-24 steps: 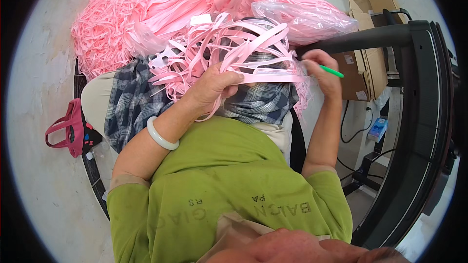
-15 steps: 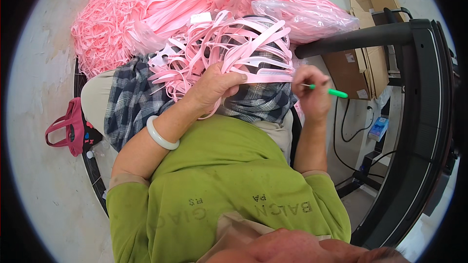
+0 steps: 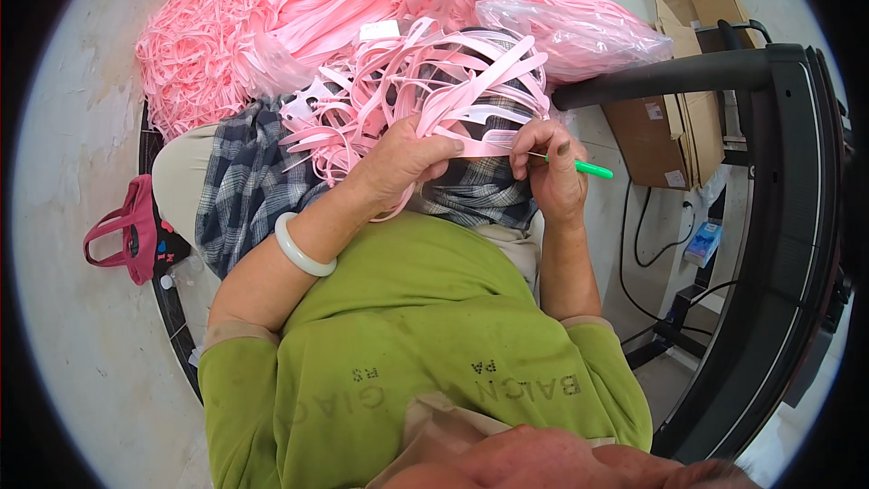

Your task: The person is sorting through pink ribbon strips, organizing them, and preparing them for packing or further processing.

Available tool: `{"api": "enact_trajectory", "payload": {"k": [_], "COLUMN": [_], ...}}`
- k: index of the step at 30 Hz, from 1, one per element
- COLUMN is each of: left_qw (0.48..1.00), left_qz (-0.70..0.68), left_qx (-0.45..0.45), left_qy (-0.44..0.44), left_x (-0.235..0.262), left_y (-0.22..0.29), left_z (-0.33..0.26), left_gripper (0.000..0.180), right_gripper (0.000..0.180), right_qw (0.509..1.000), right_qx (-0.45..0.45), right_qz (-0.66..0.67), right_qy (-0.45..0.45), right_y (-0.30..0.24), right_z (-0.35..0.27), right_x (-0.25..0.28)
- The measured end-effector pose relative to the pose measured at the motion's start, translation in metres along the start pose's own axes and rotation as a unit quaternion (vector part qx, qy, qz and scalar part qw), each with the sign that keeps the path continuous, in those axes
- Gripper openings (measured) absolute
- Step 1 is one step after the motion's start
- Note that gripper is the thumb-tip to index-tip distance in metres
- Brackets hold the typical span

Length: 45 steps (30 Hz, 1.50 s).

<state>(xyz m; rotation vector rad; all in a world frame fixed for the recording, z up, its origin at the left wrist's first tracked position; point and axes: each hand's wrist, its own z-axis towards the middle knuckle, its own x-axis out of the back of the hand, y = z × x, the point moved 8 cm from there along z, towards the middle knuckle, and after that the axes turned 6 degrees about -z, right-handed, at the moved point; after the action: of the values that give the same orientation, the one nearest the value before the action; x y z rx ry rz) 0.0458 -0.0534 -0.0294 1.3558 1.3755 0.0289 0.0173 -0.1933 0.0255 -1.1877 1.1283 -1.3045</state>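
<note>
Two hands work at one pink strap (image 3: pixel 484 148), stretched between them over the plaid cloth (image 3: pixel 480 201) on the lap. Left hand (image 3: pixel 407 160): thumb and fingers pinch the strap, its near end, beside the loose bundle of pink straps (image 3: pixel 376 109). Right hand (image 3: pixel 554 167): fingers curled around a green-handled tool (image 3: pixel 594 168), thin shaft toward the strap; whether they also pinch the strap's far end, cannot tell. Judgement on technique: light, even tension should hold the strap flat; tool tip best aimed along the strap and clear of the left thumb; small wrist movements preferable, with neighbouring loops held aside to avoid snagging.
</note>
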Motion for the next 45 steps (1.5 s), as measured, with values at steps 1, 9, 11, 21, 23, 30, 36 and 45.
{"api": "enact_trajectory", "payload": {"k": [1, 9, 11, 21, 23, 30, 36, 45], "left_qw": [1.0, 1.0, 1.0, 0.996, 0.995, 0.996, 0.997, 0.996], "left_qz": [-0.006, -0.01, -0.007, 0.073, 0.083, 0.063, 0.024, 0.029], "left_qx": [0.007, 0.014, 0.016, -0.033, -0.028, -0.028, 0.015, 0.012], "left_qy": [0.001, 0.007, 0.001, -0.047, -0.048, -0.065, -0.072, -0.085], "left_x": [0.0, 0.0, -0.001, -0.015, -0.015, -0.018, -0.009, -0.014], "left_y": [-0.001, -0.001, -0.002, 0.003, 0.002, -0.003, -0.004, -0.002], "left_z": [0.0, -0.002, -0.002, -0.004, -0.004, -0.002, -0.001, -0.002], "left_gripper": [0.016, 0.018, 0.016, 0.01, 0.012, 0.023, 0.021, 0.013], "right_gripper": [0.058, 0.057, 0.052, 0.019, 0.02, 0.036, 0.042, 0.011], "right_qw": [1.0, 1.0, 1.0, 0.913, 0.906, 0.924, 0.978, 0.945], "right_qx": [0.0, 0.002, 0.011, 0.219, 0.186, 0.031, 0.06, 0.151], "right_qz": [0.0, -0.01, -0.018, -0.34, -0.371, -0.353, 0.113, -0.291], "right_qy": [0.0, 0.005, -0.003, 0.058, 0.085, 0.144, 0.163, 0.005], "right_y": [0.0, 0.002, 0.002, -0.041, -0.039, -0.007, -0.015, -0.039], "right_z": [0.0, 0.001, 0.0, -0.013, -0.015, -0.015, -0.013, -0.006], "right_x": [0.0, -0.001, -0.001, 0.003, 0.022, 0.069, 0.09, 0.002]}}
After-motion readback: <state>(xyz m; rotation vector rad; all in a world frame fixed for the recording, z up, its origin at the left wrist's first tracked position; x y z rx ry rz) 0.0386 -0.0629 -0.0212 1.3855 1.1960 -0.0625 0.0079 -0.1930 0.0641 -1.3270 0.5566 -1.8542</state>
